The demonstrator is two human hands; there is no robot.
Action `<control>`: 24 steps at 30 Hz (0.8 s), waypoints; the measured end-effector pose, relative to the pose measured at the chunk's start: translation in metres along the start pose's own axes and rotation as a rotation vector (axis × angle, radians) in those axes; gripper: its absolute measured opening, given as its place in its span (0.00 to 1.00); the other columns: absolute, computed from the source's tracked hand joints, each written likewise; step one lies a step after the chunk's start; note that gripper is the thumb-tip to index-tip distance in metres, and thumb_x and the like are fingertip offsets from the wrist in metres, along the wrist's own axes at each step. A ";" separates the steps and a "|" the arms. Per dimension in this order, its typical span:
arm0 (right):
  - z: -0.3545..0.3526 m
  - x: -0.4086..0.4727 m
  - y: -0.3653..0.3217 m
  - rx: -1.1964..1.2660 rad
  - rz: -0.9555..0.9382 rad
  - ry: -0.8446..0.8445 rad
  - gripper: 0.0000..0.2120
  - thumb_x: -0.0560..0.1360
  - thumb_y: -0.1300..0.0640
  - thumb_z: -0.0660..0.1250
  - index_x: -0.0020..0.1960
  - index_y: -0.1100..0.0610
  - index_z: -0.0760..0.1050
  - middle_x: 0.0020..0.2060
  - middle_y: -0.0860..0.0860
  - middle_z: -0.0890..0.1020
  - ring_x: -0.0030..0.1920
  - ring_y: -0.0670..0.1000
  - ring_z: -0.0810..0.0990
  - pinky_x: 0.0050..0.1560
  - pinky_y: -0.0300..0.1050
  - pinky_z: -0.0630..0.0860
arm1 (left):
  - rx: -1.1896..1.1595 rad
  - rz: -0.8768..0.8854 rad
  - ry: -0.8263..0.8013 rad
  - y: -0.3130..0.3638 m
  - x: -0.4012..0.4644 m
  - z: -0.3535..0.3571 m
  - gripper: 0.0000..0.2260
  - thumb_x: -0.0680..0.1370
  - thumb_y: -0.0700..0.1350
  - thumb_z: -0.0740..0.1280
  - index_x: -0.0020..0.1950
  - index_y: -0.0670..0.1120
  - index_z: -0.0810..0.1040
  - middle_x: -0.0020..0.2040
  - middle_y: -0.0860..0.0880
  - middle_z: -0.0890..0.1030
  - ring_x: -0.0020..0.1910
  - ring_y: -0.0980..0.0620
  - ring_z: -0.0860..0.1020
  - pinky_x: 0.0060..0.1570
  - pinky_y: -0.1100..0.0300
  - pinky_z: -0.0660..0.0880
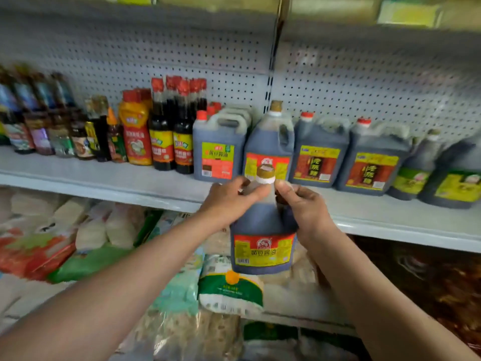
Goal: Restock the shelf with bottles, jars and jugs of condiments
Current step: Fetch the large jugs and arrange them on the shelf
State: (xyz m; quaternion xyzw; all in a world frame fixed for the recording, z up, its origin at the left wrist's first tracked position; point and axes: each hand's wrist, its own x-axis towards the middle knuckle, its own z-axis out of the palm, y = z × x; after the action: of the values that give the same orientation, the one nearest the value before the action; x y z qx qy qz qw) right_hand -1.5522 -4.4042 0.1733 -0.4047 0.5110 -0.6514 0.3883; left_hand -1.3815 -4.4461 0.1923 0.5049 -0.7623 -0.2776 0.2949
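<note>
I hold a dark soy sauce jug [263, 243] with a red and yellow label and a gold cap in front of the white shelf [156, 186], just below its front edge. My left hand [229, 199] grips the jug's shoulder on the left. My right hand [304, 207] grips its handle side on the right. A matching jug [270, 142] stands on the shelf straight behind it, between a green-labelled jug [218, 149] and two red-labelled vinegar jugs [320, 155].
Left on the shelf stand red-capped dark bottles [171, 131], an orange squeeze bottle [135, 131] and several small jars and bottles [52, 126]. More jugs [442, 173] fill the right end. Bagged goods [229, 287] lie on the lower shelf. A pegboard wall [364, 82] backs the shelf.
</note>
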 end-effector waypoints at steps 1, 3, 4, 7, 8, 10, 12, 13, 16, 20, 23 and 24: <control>-0.002 0.007 -0.014 0.023 -0.035 0.019 0.11 0.70 0.50 0.78 0.38 0.57 0.81 0.42 0.59 0.86 0.44 0.55 0.81 0.52 0.52 0.76 | -0.002 0.063 -0.010 0.013 0.010 -0.008 0.31 0.65 0.76 0.63 0.60 0.59 0.76 0.59 0.49 0.81 0.61 0.47 0.77 0.58 0.51 0.75; -0.003 0.021 -0.039 0.083 -0.078 0.044 0.20 0.62 0.45 0.82 0.41 0.59 0.82 0.45 0.63 0.85 0.45 0.57 0.80 0.55 0.57 0.77 | 0.057 0.192 -0.050 0.032 0.029 -0.023 0.36 0.64 0.71 0.71 0.68 0.59 0.72 0.62 0.51 0.81 0.61 0.49 0.78 0.58 0.54 0.75; -0.002 0.029 -0.048 0.104 -0.084 0.050 0.25 0.58 0.42 0.83 0.42 0.60 0.82 0.47 0.65 0.84 0.46 0.58 0.80 0.57 0.59 0.77 | 0.083 0.237 -0.079 0.039 0.038 -0.029 0.39 0.64 0.67 0.75 0.71 0.58 0.69 0.64 0.52 0.80 0.62 0.50 0.77 0.59 0.56 0.75; 0.003 0.051 -0.068 0.124 -0.111 0.067 0.25 0.59 0.43 0.84 0.41 0.61 0.81 0.49 0.67 0.83 0.48 0.60 0.80 0.63 0.65 0.74 | 0.090 0.285 -0.114 0.050 0.067 -0.041 0.43 0.65 0.55 0.81 0.76 0.56 0.64 0.68 0.51 0.77 0.63 0.50 0.77 0.58 0.58 0.75; 0.003 0.061 -0.069 0.123 -0.114 0.067 0.26 0.58 0.42 0.84 0.42 0.61 0.82 0.50 0.67 0.84 0.49 0.60 0.81 0.65 0.66 0.74 | 0.097 0.291 -0.108 0.053 0.076 -0.043 0.44 0.65 0.54 0.81 0.76 0.56 0.64 0.68 0.51 0.77 0.63 0.49 0.77 0.59 0.55 0.75; 0.008 0.075 -0.069 0.114 -0.109 0.100 0.25 0.58 0.42 0.84 0.41 0.61 0.82 0.50 0.66 0.85 0.50 0.62 0.82 0.65 0.67 0.74 | 0.144 0.299 -0.101 0.053 0.096 -0.044 0.44 0.63 0.57 0.81 0.75 0.57 0.64 0.69 0.49 0.77 0.65 0.47 0.75 0.63 0.52 0.74; 0.010 0.091 -0.066 0.125 -0.108 0.132 0.27 0.56 0.42 0.82 0.42 0.63 0.83 0.51 0.67 0.84 0.52 0.64 0.83 0.64 0.68 0.74 | 0.164 0.294 -0.106 0.051 0.113 -0.044 0.46 0.57 0.64 0.79 0.72 0.62 0.63 0.68 0.47 0.77 0.66 0.45 0.74 0.64 0.50 0.73; 0.012 0.096 -0.065 0.126 -0.111 0.146 0.29 0.55 0.41 0.83 0.42 0.63 0.83 0.51 0.67 0.84 0.52 0.64 0.83 0.64 0.69 0.74 | 0.159 0.294 -0.112 0.050 0.122 -0.043 0.47 0.53 0.68 0.76 0.70 0.66 0.62 0.67 0.47 0.77 0.65 0.44 0.75 0.64 0.49 0.73; 0.011 0.112 -0.055 0.125 -0.109 0.176 0.43 0.49 0.34 0.84 0.49 0.68 0.83 0.50 0.65 0.85 0.56 0.68 0.82 0.63 0.68 0.75 | 0.152 0.280 -0.148 0.048 0.142 -0.039 0.46 0.52 0.70 0.74 0.68 0.67 0.62 0.66 0.46 0.78 0.62 0.44 0.76 0.62 0.49 0.75; 0.017 0.114 -0.046 0.146 -0.051 0.188 0.26 0.72 0.49 0.77 0.55 0.72 0.80 0.52 0.66 0.84 0.58 0.67 0.82 0.63 0.67 0.76 | 0.136 0.265 -0.189 0.033 0.153 -0.033 0.47 0.62 0.60 0.81 0.76 0.57 0.62 0.70 0.47 0.75 0.65 0.45 0.75 0.64 0.49 0.74; 0.020 0.116 -0.047 0.111 -0.041 0.195 0.24 0.74 0.51 0.75 0.55 0.73 0.78 0.51 0.66 0.84 0.56 0.65 0.83 0.62 0.65 0.77 | 0.101 0.258 -0.174 0.025 0.155 -0.033 0.48 0.63 0.58 0.81 0.78 0.55 0.60 0.73 0.47 0.72 0.69 0.46 0.73 0.67 0.48 0.72; 0.020 0.115 -0.047 0.099 -0.047 0.185 0.26 0.74 0.49 0.75 0.55 0.73 0.78 0.51 0.65 0.85 0.55 0.65 0.83 0.62 0.65 0.77 | 0.091 0.261 -0.167 0.024 0.155 -0.033 0.48 0.64 0.58 0.81 0.78 0.55 0.60 0.73 0.47 0.73 0.69 0.46 0.73 0.67 0.48 0.72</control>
State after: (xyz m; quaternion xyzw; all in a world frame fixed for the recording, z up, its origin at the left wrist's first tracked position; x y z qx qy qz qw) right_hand -1.5813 -4.5088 0.2373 -0.3349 0.5026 -0.7192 0.3436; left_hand -1.4210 -4.5868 0.2580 0.3895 -0.8550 -0.2432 0.2411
